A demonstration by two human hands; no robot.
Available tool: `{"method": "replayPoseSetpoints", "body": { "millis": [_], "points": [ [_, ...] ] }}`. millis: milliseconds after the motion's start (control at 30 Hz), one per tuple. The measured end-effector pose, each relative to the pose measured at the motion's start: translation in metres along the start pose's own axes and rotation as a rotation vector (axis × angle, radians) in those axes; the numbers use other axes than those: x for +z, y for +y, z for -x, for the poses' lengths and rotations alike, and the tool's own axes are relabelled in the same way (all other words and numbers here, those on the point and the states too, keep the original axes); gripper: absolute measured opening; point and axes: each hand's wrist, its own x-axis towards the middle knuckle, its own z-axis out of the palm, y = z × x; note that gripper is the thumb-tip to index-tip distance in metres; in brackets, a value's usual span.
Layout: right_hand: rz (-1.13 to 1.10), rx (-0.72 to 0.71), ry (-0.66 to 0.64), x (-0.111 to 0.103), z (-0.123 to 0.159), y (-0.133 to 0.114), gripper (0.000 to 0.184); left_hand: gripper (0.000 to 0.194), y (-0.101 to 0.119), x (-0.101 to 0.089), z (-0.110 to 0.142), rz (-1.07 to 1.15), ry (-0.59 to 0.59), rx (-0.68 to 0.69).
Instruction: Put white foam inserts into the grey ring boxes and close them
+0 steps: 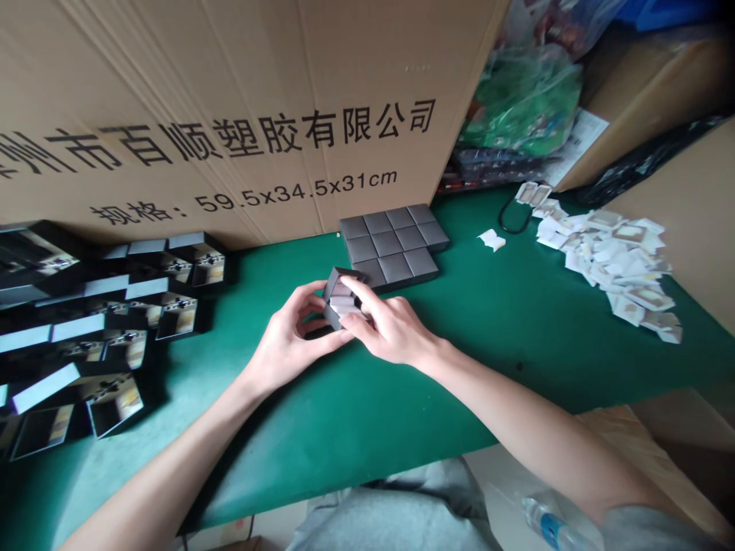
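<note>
A small dark box (pixel 334 287) is held over the middle of the green table, its open side showing a pale insert (pixel 345 304). My left hand (pixel 292 329) wraps round the box from the left, fingers behind and thumb along its near edge. My right hand (pixel 390 325) reaches in from the right, with its index finger and thumb pressing on the pale insert. Whether the right fingers pinch the insert or only push it, I cannot tell. Just behind lies a block of square dark boxes (pixel 390 241) set side by side.
Several open dark boxes (pixel 178 310) stand in rows at the left. A heap of white inserts (pixel 617 264) lies at the right, with one loose white piece (pixel 492 239) nearer. A large cardboard carton (pixel 246 69) walls off the back of the green table (pixel 344 421).
</note>
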Motion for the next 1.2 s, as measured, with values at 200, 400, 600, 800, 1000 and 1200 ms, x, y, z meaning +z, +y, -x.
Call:
{"method": "replayPoseSetpoints", "body": {
  "millis": [200,400,600,800,1000,1200],
  "points": [
    [-0.020,0.022,0.017,-0.003,0.000,-0.001,0.066,0.072,-0.003,0.001,-0.001,-0.013,0.015,0.044],
    [-0.296,0.033,0.072,0.004,0.000,0.001,0.049,0.078,-0.004,-0.001,0.000,-0.150,0.098,0.129],
    [-1.204,0.175,0.124,0.015,-0.003,-0.013,0.065,0.074,0.000,-0.006,0.001,-0.667,0.445,0.607],
    [-1.512,0.256,-0.126,0.024,-0.001,-0.021,0.072,0.067,-0.003,-0.009,0.000,-0.825,0.201,0.849],
    [-1.694,0.420,-0.121,0.023,-0.001,-0.018,0.053,0.065,0.004,-0.016,0.006,-0.901,0.347,0.906],
    [-1.704,0.334,-0.165,0.018,0.001,-0.014,0.074,0.079,0.018,-0.019,0.005,-0.852,0.570,1.178]
  ]
}}
